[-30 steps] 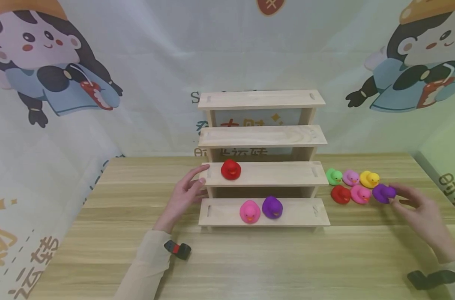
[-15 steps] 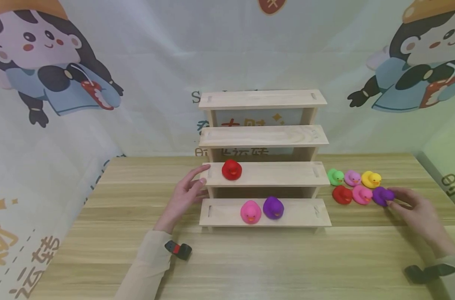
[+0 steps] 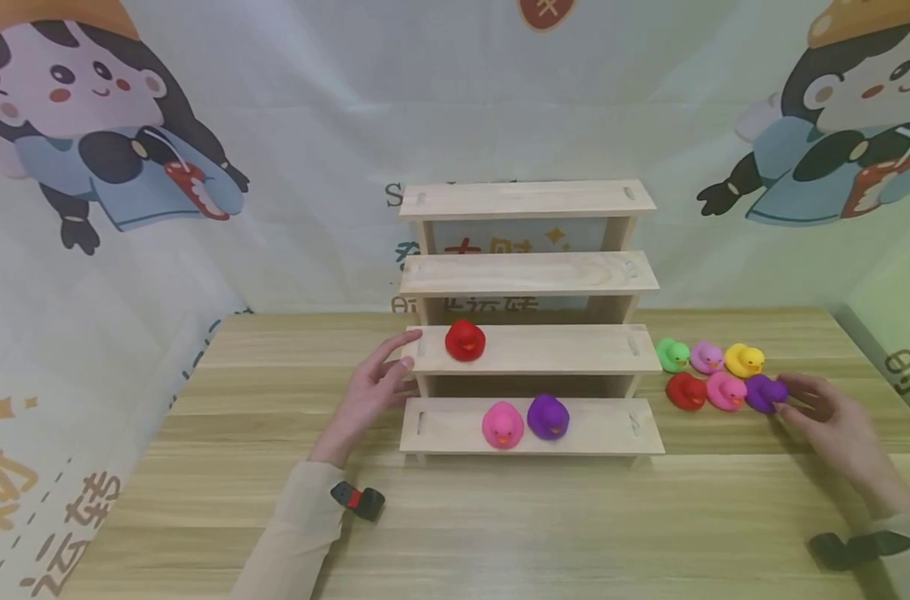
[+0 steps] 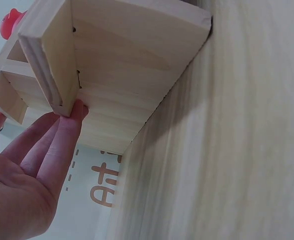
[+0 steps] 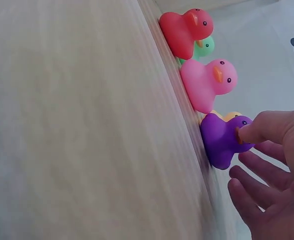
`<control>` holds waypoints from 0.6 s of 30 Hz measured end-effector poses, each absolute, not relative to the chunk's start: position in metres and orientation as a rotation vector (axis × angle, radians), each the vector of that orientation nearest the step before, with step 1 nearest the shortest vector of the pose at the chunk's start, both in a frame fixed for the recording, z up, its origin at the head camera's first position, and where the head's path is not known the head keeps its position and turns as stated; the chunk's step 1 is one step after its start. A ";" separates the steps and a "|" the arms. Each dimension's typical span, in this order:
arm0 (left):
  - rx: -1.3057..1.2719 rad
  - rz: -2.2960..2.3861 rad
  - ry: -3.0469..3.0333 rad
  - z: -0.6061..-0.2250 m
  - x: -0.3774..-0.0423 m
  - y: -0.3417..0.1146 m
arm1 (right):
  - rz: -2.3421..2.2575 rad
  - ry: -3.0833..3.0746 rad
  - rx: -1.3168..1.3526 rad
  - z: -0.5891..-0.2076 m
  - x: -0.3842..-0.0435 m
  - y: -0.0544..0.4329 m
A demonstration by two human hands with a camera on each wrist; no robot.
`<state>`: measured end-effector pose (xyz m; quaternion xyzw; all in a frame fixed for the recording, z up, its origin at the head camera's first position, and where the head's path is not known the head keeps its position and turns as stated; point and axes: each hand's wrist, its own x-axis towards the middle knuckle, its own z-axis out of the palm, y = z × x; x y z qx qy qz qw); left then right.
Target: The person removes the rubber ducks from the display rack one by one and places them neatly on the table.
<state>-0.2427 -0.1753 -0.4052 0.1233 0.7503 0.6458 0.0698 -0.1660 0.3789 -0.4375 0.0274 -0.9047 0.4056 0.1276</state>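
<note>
My left hand (image 3: 368, 387) grips the left end of a tiered wooden shelf (image 3: 530, 350), at its second step from the bottom. In the left wrist view, the fingers (image 4: 62, 145) reach under the board's end. At the right, my right hand (image 3: 837, 425) holds a purple rubber duck (image 3: 765, 393) on the table between thumb and fingers. The right wrist view shows the thumb (image 5: 266, 127) at this duck's beak. Beside it sit a pink duck (image 3: 726, 391) and a red duck (image 3: 686, 392). Behind are green (image 3: 672, 356), light purple (image 3: 707, 357) and yellow (image 3: 744, 361) ducks.
A red duck (image 3: 465, 341) sits on the shelf's second step. On the bottom step stand a pink duck (image 3: 503, 426) and a purple duck (image 3: 548, 417). A printed cloth (image 3: 312, 167) hangs behind the wooden table (image 3: 500, 525).
My right hand has moved the purple duck a little left, closer to the pink one beside it. My left hand has stayed on the shelf.
</note>
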 end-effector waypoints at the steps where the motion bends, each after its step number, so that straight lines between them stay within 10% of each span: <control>1: 0.372 1.941 2.259 -0.405 -0.243 -0.175 | 1.188 -2.624 0.072 -0.437 -0.165 0.379; 18: 0.372 1.952 2.256 -0.405 -0.242 -0.174 | 1.250 -2.411 0.172 -0.418 -0.163 0.353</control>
